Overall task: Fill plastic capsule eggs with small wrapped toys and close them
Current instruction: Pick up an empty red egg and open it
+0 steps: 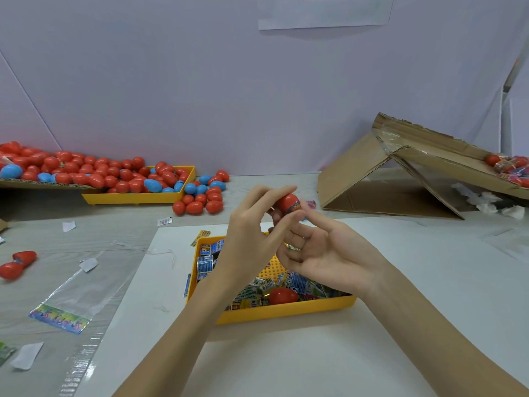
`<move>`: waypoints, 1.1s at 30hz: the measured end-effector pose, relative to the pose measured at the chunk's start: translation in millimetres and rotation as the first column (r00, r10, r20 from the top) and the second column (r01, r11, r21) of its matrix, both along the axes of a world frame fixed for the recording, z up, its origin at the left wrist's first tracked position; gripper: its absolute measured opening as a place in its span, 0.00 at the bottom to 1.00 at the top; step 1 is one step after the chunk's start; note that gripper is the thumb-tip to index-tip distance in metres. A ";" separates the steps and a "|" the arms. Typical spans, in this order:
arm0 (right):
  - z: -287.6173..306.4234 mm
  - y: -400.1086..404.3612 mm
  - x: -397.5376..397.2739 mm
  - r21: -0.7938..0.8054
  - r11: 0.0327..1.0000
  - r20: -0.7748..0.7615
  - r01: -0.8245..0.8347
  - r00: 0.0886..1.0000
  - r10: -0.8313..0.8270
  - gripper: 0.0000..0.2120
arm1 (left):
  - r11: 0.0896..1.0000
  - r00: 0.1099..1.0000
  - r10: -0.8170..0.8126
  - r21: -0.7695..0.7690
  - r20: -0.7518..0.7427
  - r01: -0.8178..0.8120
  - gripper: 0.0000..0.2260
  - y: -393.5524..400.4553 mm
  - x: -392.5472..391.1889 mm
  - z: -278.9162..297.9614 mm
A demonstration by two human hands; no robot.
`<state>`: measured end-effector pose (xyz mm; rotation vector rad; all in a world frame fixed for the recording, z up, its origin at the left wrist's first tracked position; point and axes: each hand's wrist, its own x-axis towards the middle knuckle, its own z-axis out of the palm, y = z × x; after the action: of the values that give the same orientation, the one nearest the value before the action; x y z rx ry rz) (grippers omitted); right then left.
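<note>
Grey table [257, 209]: yellow trays [274, 312], loose eggs [197, 206], cardboard [372, 181].

Two bare forearms, no sleeves, left hand [252, 233] and right hand [329, 253] without rings, slim fingers [274, 193]

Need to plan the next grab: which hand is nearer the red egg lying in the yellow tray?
Right. The right hand hovers just above the red egg; the left hand is farther up-left, holding another egg.
</note>
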<state>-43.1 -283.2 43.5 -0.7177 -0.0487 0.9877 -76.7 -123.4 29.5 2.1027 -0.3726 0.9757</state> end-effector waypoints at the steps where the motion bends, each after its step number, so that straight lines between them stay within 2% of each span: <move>1: 0.4 -1.1 0.7 0.005 1.000 -0.001 -0.004 1.000 0.004 0.24 | 1.000 1.000 -0.026 0.011 -0.012 0.026 0.16 1.3 0.1 0.7; 6: 0.5 -4.4 0.6 0.043 0.997 -0.001 -0.064 0.998 0.064 0.21 | 0.981 0.983 -0.173 -0.095 -0.057 0.167 0.16 10.5 -0.9 4.7; 11: 0.3 -4.1 0.6 0.051 0.995 0.024 -0.085 0.996 0.084 0.22 | 0.963 0.970 -0.235 -0.153 -0.064 0.223 0.18 14.8 -1.2 6.7; 20: 0.2 -0.2 2.0 0.005 1.000 0.093 0.016 0.996 -0.017 0.24 | 0.927 0.937 -0.325 -0.237 -0.125 0.290 0.16 14.5 -0.9 6.9; 25: -0.3 0.3 3.0 -0.021 0.999 0.098 0.035 0.995 -0.033 0.26 | 0.882 0.926 -0.358 -0.369 -0.120 0.293 0.14 10.7 -1.2 5.4; 33: 2.6 2.5 0.1 0.022 0.996 0.075 0.088 0.993 -0.089 0.15 | 0.805 0.865 -0.475 -0.477 -0.163 0.352 0.14 12.8 -0.4 6.2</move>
<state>-43.1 -280.7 46.0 -0.7338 -0.0918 0.8741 -77.1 -110.5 35.8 1.6161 -0.4107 0.4383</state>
